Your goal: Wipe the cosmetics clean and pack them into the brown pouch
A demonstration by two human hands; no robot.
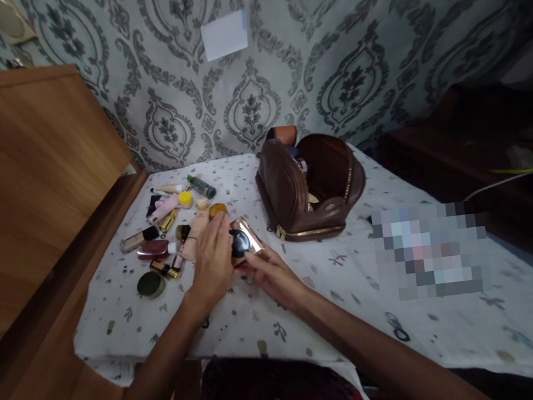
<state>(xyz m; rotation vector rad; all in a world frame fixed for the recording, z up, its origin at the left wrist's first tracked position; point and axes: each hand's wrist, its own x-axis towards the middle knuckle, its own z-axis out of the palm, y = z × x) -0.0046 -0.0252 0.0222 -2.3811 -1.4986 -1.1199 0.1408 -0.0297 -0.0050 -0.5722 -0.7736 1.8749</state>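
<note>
gold-coloured case [252, 234] is partly hidden by fingers [256, 262].

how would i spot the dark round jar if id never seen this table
Start at the brown bag on the patterned tablecloth and go left, past the left hand, to the scattered cosmetics. The dark round jar is the one nearest the cloth's front edge. Its wide, flat shape sets it apart from the slim gold-and-dark tube beside it.
</note>
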